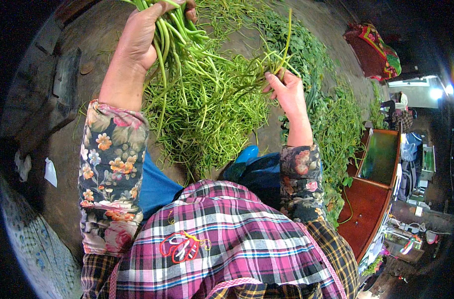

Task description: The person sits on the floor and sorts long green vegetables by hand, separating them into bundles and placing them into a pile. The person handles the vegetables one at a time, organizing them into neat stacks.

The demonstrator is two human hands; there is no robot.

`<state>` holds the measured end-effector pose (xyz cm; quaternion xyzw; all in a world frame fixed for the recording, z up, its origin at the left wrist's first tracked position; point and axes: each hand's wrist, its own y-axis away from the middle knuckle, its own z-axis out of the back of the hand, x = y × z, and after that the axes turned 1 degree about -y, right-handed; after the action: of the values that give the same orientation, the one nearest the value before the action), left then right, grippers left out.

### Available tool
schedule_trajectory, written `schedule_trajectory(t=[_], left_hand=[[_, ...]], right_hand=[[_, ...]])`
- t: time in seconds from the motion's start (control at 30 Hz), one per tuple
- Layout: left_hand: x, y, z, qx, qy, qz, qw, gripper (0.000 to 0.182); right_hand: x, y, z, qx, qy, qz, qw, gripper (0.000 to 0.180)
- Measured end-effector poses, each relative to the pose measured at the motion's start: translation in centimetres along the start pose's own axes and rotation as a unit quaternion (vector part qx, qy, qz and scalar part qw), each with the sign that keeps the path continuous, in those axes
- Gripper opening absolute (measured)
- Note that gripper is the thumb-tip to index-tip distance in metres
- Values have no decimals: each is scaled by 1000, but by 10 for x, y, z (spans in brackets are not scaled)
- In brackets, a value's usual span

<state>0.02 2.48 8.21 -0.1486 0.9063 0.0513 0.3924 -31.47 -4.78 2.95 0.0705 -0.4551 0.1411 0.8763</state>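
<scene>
My left hand (140,39), up at the top edge, is closed around a thick bunch of long green stems (178,33). The lower ends of that bunch hang loose over the pile. Between the thumb and fingers of my right hand (288,91) is a small tuft of thin stems (273,61), one yellowish stem standing upright from it. Below both hands a large heap of cut, mostly leafless green stems (204,127) lies on the floor in front of my knees. Part of my left hand's fingers is hidden behind the bunch or beyond the frame.
Leafy green vines (305,45) spread over the floor (326,56) beyond and to the right. A red-brown wooden cabinet (365,213) with a glass panel is at right. A patterned cloth (380,48) covers something at upper right. A white scrap (50,172) lies left. Another person (400,110) is far right.
</scene>
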Motion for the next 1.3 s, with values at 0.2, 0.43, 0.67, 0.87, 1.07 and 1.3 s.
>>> schedule_trajectory(t=[0.2,0.43,0.67,0.87,1.07,1.3], left_hand=[[-9,5,1,17,-7,17,1000,20],[-21,11,-1,-21,-23,27,999,20],[-22,11,-4,-18,17,31,999,20],[-23,12,-8,-28,-13,28,999,20],[-23,12,-10,-48,-16,22,998,18],[-25,11,-9,-24,-16,18,999,18]], right_hand=[[-46,-19,-8,46,-125,1,991,22],[-122,-32,-24,-22,152,-28,988,19],[-83,-23,-14,-53,105,5,993,19],[-63,-13,-21,-2,22,-2,1000,20],[-78,-7,-36,72,47,-3,996,25],[-64,5,-37,73,258,64,961,31]])
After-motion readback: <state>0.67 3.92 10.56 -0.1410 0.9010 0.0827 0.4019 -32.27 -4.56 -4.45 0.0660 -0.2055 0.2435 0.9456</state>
